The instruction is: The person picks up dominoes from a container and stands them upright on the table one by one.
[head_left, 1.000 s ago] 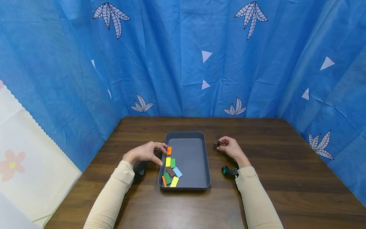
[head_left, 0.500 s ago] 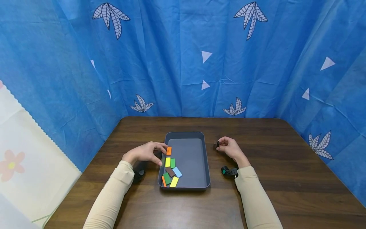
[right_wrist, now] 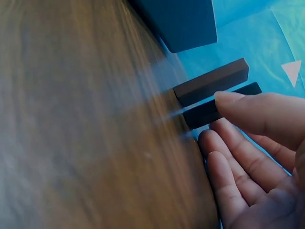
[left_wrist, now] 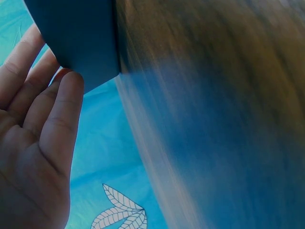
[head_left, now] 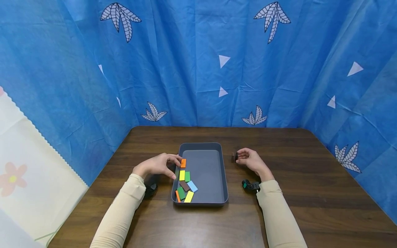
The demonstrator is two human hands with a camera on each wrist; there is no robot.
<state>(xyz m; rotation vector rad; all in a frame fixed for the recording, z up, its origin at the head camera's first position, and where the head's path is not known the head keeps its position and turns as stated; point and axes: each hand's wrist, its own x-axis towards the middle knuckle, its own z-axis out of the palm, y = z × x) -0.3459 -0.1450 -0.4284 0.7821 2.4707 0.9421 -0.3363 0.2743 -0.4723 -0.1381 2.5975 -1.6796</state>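
My right hand (head_left: 252,162) pinches a black domino-like block (right_wrist: 202,113) between thumb and fingers, right of the tray. The block stands on edge on the table. Parallel to it, a narrow gap away, stands a brown block (right_wrist: 212,82) of the same shape. At the tray's left wall my left hand (head_left: 159,164) lies with thumb and fingers spread apart, gripping nothing. Its fingertips reach over the rim beside an orange block (head_left: 183,163). The grey tray (head_left: 207,168) also holds yellow (head_left: 182,175), green (head_left: 187,176), dark brown (head_left: 185,186) and light blue (head_left: 192,186) blocks along its left side.
A dark wooden table (head_left: 217,227) carries everything, with a blue curtain (head_left: 211,62) behind it. Black wrist devices sit under both forearms, the right one (head_left: 249,186) near the tray's right side. More blocks crowd the tray's near left corner.
My right wrist has shifted very slightly to the right, with the black block still pinched. The left hand, tray and blocks stay where they were.
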